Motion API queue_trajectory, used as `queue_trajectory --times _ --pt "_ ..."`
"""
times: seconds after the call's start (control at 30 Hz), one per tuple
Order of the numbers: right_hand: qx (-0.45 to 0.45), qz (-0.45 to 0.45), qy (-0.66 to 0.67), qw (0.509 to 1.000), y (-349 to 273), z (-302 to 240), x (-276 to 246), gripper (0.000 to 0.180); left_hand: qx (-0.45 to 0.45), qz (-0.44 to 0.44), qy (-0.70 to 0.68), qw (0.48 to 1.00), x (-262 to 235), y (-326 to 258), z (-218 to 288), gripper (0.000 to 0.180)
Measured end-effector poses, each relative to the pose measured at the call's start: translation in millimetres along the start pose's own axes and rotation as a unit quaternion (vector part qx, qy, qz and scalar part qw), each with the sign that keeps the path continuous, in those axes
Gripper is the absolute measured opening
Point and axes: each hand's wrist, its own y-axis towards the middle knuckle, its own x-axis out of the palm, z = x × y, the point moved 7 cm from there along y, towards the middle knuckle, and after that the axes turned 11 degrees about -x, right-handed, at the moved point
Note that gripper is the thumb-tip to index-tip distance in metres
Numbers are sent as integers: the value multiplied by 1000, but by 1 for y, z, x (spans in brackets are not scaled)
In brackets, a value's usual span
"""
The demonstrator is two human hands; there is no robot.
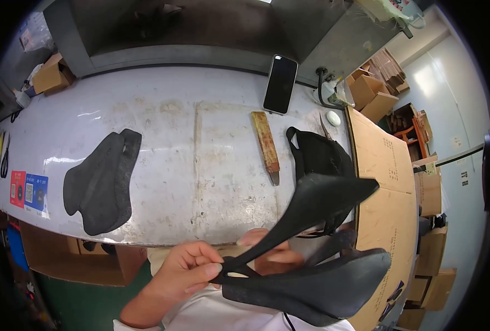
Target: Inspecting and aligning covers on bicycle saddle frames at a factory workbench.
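Observation:
My left hand point(185, 270) pinches the narrow end of a black saddle-shaped piece point(322, 198) that rises to the right. My right hand point(269, 255) is mostly hidden behind that piece and seems to grip it together with a second black saddle-shaped shell point(322, 287) lying lower, near my chest. Both pieces meet at their narrow tips between my fingers. A stack of flat black saddle-shaped covers point(101, 179) lies on the worn white workbench point(200, 165) to the left.
A dark phone point(281, 84) lies at the bench's back. A wooden-handled tool point(266, 144) rests mid-bench beside a black bag point(319, 157). A cardboard sheet point(383, 182) covers the right side. Cardboard boxes point(51, 74) stand around, scissors point(4, 160) at far left.

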Motion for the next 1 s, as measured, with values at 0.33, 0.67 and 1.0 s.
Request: queue_trajectory --times 0.33,0.67,1.0 --pt "-328 -178 -229 899 7 -36 46 27 -14 13 23 1000 11 -1 -3 13" --pt "-471 -87 -167 862 11 -28 38 25 30 28 136 990 8 -12 1 16" --pt "-518 -102 -271 805 -2 -29 38 24 46 16 159 986 14 -11 -3 16"
